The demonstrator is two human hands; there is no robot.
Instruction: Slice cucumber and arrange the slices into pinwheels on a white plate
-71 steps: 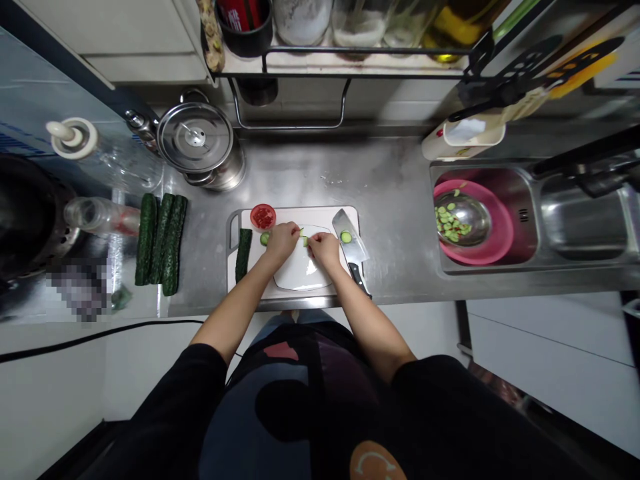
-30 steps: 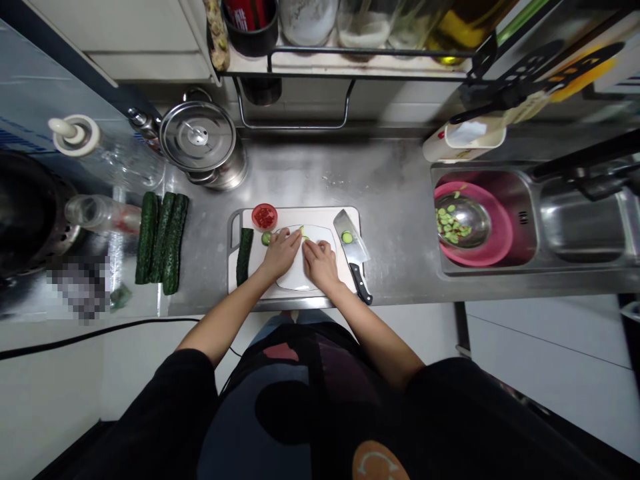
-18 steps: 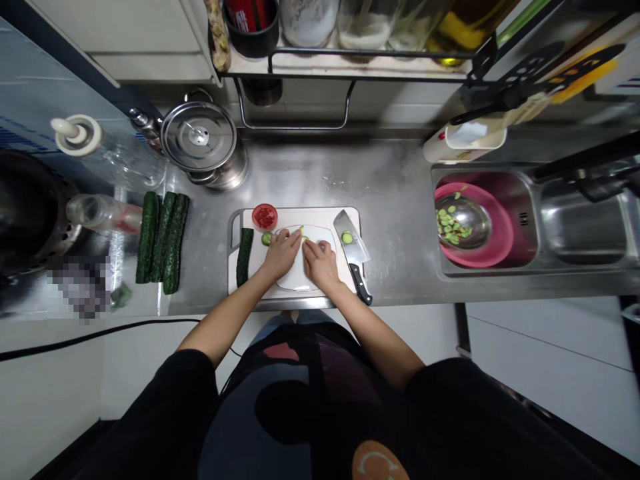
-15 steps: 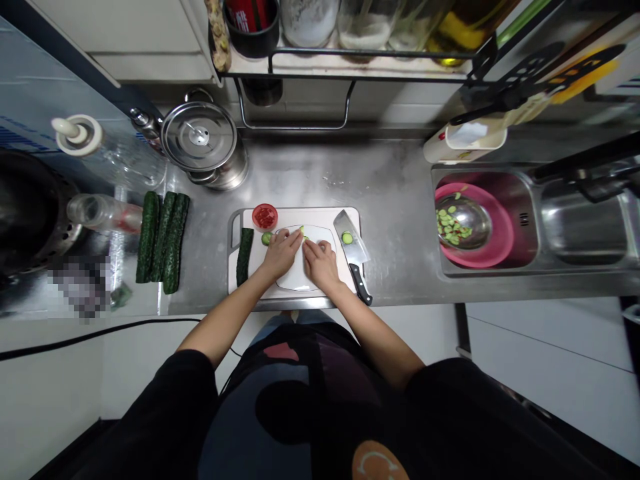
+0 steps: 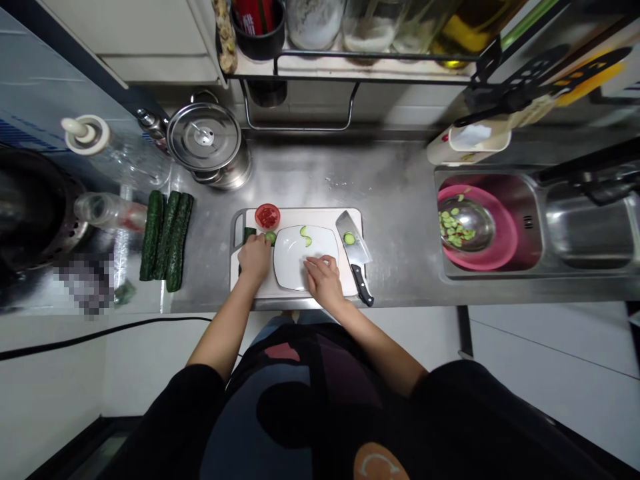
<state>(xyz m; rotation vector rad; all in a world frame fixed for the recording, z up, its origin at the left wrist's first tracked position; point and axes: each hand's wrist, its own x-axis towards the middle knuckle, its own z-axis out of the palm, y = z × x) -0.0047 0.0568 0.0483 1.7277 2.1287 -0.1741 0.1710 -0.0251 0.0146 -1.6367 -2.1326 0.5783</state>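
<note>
My left hand is over the left part of the white cutting board, fingers curled and pinching at the cucumber slices. It covers most of a dark green cucumber piece, whose top end shows. My right hand hovers over the lower right of a white square plate, its fingers loosely bent and apart, holding nothing that I can see. Two curved cucumber slices lie near the plate's upper edge. A cleaver rests on the board's right side with one cucumber slice on its blade.
Above the board's left corner sits a small red dish with red pieces. Several whole cucumbers lie left, near a lidded steel pot. On the right, a sink holds a pink basin and a metal bowl of green slices.
My left hand has moved left, from the plate to the cucumber slices beside it. My right hand has drawn back slightly toward me, and the two slices on the plate are uncovered.
</note>
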